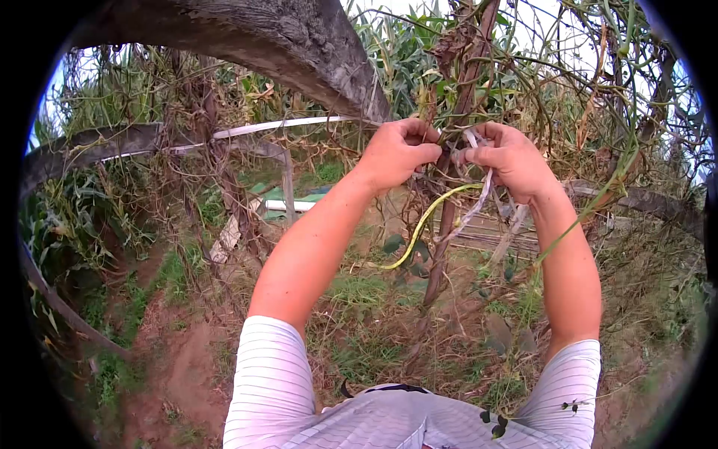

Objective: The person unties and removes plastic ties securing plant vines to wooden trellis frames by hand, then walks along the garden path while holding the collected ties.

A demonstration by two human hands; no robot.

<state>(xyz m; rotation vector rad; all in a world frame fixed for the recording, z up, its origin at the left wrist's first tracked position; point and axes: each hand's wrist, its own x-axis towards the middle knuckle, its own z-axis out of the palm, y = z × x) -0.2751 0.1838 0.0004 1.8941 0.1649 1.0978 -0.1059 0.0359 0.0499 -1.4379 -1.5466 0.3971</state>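
Both my hands are raised at an upright stake [446,217] wrapped in dry vines. On its left side, my left hand [398,156] is closed with thumb and fingers pinched together; what lies between them is hidden. To the right of the stake, my right hand [511,159] pinches a crumpled whitish plastic strip [479,200], whose tail hangs down below the fingers. A yellow-green cord or stem [422,228] curves down to the left from beneath my right hand. Tangled stems partly cover the fingertips.
A thick weathered beam [299,46] arches overhead at upper left. A white strip [277,127] stretches leftward from near my left hand to other vine-covered uprights [213,142]. Green tendrils [624,161] hang at right. Corn plants [404,60] stand behind; grass and bare soil [179,352] lie below.
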